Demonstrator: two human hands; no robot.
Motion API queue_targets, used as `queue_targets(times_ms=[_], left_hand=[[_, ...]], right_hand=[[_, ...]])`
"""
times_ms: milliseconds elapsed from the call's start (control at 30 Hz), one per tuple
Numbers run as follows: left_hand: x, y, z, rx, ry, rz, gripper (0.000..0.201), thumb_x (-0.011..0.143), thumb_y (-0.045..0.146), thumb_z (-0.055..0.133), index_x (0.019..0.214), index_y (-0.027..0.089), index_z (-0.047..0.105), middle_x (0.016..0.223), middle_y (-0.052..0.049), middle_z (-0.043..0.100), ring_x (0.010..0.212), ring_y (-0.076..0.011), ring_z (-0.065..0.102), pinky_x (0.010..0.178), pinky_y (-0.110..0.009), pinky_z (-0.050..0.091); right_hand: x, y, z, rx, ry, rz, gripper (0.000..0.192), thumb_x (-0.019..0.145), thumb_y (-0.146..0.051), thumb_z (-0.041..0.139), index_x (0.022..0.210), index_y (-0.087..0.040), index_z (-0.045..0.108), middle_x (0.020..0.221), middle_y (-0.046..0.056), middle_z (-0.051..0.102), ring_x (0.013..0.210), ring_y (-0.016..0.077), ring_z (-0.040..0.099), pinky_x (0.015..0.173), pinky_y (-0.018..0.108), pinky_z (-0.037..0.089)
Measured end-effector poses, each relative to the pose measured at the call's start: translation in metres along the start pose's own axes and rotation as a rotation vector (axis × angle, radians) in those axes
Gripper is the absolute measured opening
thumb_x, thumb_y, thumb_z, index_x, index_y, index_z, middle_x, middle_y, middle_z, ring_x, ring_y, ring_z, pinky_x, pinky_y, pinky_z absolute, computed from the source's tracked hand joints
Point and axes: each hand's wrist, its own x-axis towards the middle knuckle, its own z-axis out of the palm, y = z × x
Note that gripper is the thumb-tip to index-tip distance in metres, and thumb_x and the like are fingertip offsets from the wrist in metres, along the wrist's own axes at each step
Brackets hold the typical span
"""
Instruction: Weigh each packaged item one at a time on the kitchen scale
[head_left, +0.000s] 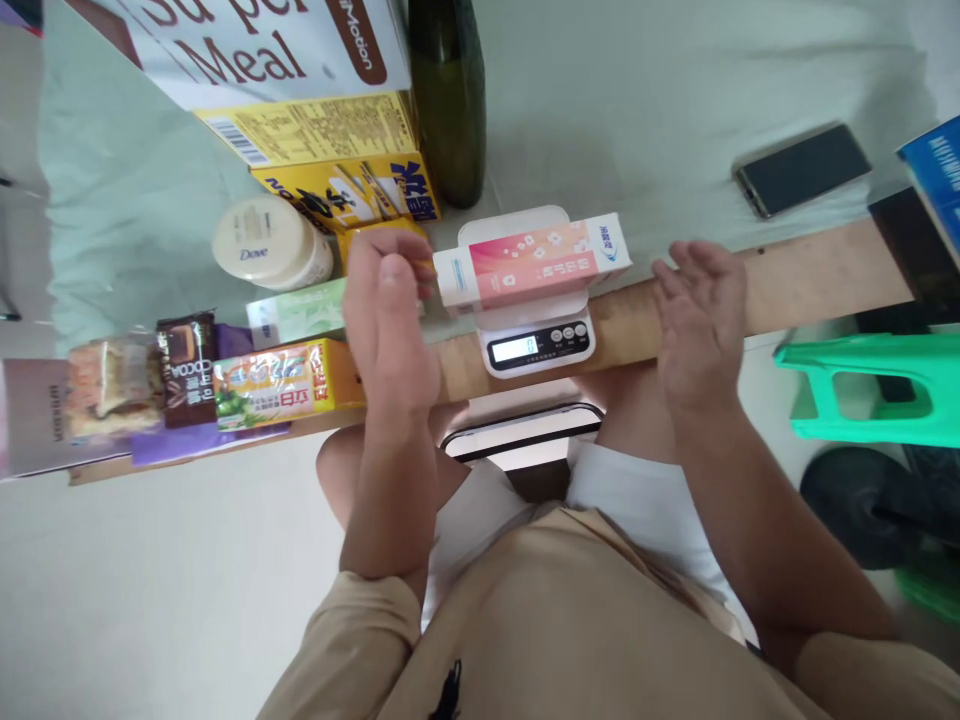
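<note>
A pink and white carton [532, 262] lies across the white digital scale [589, 345], whose small display is lit. My left hand [391, 330] hovers beside the carton's left end, fingers loosely bent and holding nothing that I can see. It partly covers a green and white box [300, 312] and a small yellow packet [349, 243]. To the right of the scale, above the wooden board [817, 270], my right hand [701, 325] is open, its palm turned toward the carton and apart from it.
At the left are a Dove jar [259, 245], a yellow laundry packet [274, 385], a cocoa packet [187, 370] and a wrapped snack [112, 385]. Behind stand a large Super Meal box [292, 60] and a dark bottle [448, 110]. A phone [802, 170] and green stool [862, 390] are right.
</note>
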Motion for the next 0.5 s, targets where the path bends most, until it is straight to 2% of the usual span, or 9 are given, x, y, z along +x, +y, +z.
queue_targets(times_ms=[67, 133, 267, 400, 467, 500], left_hand=[[0.001, 0.004, -0.001, -0.045, 0.033, 0.137, 0.037, 0.096, 0.062, 0.064, 0.084, 0.027, 0.067, 0.073, -0.001, 0.058, 0.064, -0.0148, 0.053, 0.059, -0.032, 0.041], [0.002, 0.006, -0.001, -0.070, 0.022, 0.207, 0.041, 0.096, 0.062, 0.063, 0.079, 0.026, 0.064, 0.064, 0.001, 0.051, 0.055, -0.0119, 0.046, 0.051, -0.030, 0.032], [0.001, 0.006, 0.001, -0.028, -0.035, 0.161, 0.051, 0.097, 0.072, 0.056, 0.080, 0.024, 0.063, 0.065, 0.003, 0.052, 0.052, -0.0083, 0.045, 0.051, -0.028, 0.032], [0.001, 0.011, 0.004, -0.029, -0.031, 0.139, 0.030, 0.104, 0.050, 0.059, 0.090, 0.025, 0.066, 0.070, 0.002, 0.055, 0.054, -0.0097, 0.045, 0.055, -0.032, 0.036], [0.003, 0.011, 0.002, 0.025, -0.010, 0.145, 0.023, 0.102, 0.038, 0.063, 0.084, 0.026, 0.066, 0.077, -0.001, 0.058, 0.062, -0.0126, 0.050, 0.060, -0.036, 0.041], [0.004, 0.009, 0.001, 0.053, -0.005, 0.170, 0.025, 0.099, 0.034, 0.065, 0.076, 0.025, 0.064, 0.077, -0.002, 0.058, 0.066, -0.0142, 0.052, 0.063, -0.037, 0.043]], right_hand=[[-0.013, -0.001, -0.016, 0.033, 0.077, 0.053, 0.044, 0.092, -0.053, 0.065, 0.134, -0.044, 0.058, 0.143, 0.000, 0.060, 0.139, 0.0253, 0.064, 0.130, 0.060, 0.042], [-0.025, -0.001, -0.031, 0.045, 0.148, 0.097, 0.042, 0.089, -0.046, 0.066, 0.130, -0.041, 0.061, 0.136, 0.000, 0.063, 0.131, 0.0235, 0.068, 0.129, 0.060, 0.042], [-0.037, 0.004, -0.048, 0.020, 0.196, 0.115, 0.040, 0.087, -0.041, 0.064, 0.126, -0.040, 0.064, 0.131, -0.001, 0.066, 0.126, 0.0260, 0.071, 0.127, 0.061, 0.043], [-0.035, 0.003, -0.043, -0.014, 0.123, 0.067, 0.041, 0.089, -0.045, 0.066, 0.130, -0.045, 0.063, 0.136, 0.000, 0.065, 0.127, 0.0277, 0.070, 0.121, 0.057, 0.050], [-0.031, -0.002, -0.034, -0.020, 0.098, 0.035, 0.042, 0.089, -0.049, 0.067, 0.131, -0.046, 0.062, 0.137, 0.001, 0.064, 0.128, 0.0265, 0.069, 0.121, 0.056, 0.050], [-0.029, -0.006, -0.029, -0.032, 0.089, 0.017, 0.043, 0.090, -0.051, 0.066, 0.132, -0.046, 0.061, 0.138, 0.001, 0.064, 0.129, 0.0260, 0.069, 0.122, 0.056, 0.051]])
